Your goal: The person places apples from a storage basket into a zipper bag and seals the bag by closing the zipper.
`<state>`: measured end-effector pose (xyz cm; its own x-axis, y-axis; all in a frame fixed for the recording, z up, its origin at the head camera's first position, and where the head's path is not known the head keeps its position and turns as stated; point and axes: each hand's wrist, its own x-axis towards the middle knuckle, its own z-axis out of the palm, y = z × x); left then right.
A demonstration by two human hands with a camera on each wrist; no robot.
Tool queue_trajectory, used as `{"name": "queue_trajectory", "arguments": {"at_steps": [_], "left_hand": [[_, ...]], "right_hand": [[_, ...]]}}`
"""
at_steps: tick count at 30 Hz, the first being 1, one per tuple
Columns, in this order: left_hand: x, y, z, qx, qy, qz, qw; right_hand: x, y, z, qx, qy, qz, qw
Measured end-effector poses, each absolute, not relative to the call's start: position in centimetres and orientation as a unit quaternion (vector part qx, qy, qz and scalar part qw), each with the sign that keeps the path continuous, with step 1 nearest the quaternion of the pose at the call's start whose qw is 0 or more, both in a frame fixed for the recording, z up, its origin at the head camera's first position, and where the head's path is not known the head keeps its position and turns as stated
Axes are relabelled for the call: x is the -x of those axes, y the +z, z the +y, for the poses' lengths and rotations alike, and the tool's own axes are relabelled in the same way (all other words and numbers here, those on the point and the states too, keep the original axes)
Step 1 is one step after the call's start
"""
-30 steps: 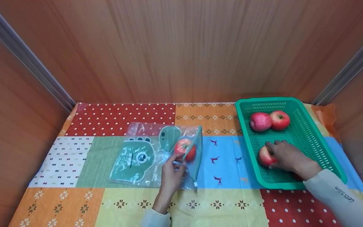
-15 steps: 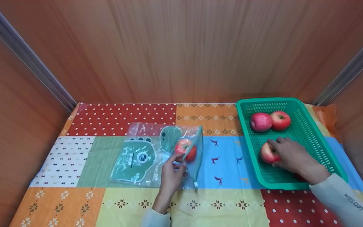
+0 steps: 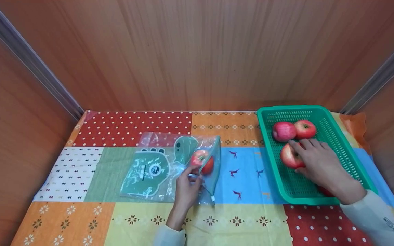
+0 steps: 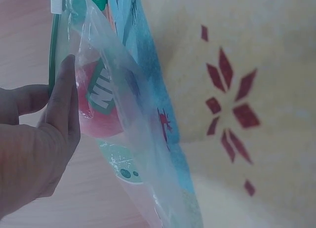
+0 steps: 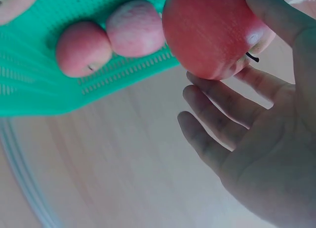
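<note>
My right hand (image 3: 320, 164) grips a red apple (image 3: 290, 156) over the green basket (image 3: 275, 184); in the right wrist view thumb and fingers close on the same apple (image 5: 212, 35), its stem toward the palm. Two more apples, one pinkish (image 3: 284, 132) and one red (image 3: 305, 128), sit side by side at the basket's far end. Another apple (image 3: 325, 191) shows partly under my right wrist. My left hand (image 3: 187, 188) pinches the opening edge of a clear zip bag (image 3: 162, 191) with green cartoon prints. One apple (image 3: 202, 160) lies inside, near the bag's mouth.
A patchwork cloth (image 3: 142, 222) covers the table under bag and basket. Wood-grain panels (image 3: 197, 54) rise at the back and both sides. An orange flap (image 3: 356, 131) lies by the basket's right side. The bag's white slider (image 4: 57, 4) shows in the left wrist view.
My right hand has lifted the apple from the basket floor and shifted it slightly away from me, uncovering more of the apple under the wrist. The left hand and bag stay in place.
</note>
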<state>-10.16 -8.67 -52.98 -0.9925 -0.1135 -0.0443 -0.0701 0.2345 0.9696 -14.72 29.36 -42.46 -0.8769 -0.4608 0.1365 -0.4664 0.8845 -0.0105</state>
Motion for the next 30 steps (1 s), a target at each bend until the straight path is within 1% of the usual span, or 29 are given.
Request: {"name": "queue_trajectory", "arguments": {"at_steps": [6, 11, 13, 22, 30], "left_hand": [[10.0, -53.1, -8.7, -0.053, -0.619, -0.783, 0.020], [10.0, -53.2, -8.7, -0.058, -0.620, -0.782, 0.019], [10.1, -53.3, -8.6, -0.059, -0.619, -0.783, 0.019], [10.2, -53.2, -8.6, -0.056, -0.619, -0.783, 0.016], [10.1, -53.2, -8.6, -0.051, -0.629, -0.775, 0.023]], "right_hand": [[14.4, -41.6, 28.5, -0.250, -0.006, -0.964, 0.091], [14.1, -41.2, 27.7, -0.263, -0.017, -0.955, 0.139], [13.9, -41.0, 27.3, -0.265, -0.019, -0.952, 0.149], [13.4, -40.3, 25.1, -0.248, -0.020, -0.960, 0.131], [13.3, -41.0, 22.9, -0.264, -0.018, -0.953, 0.145]]}}
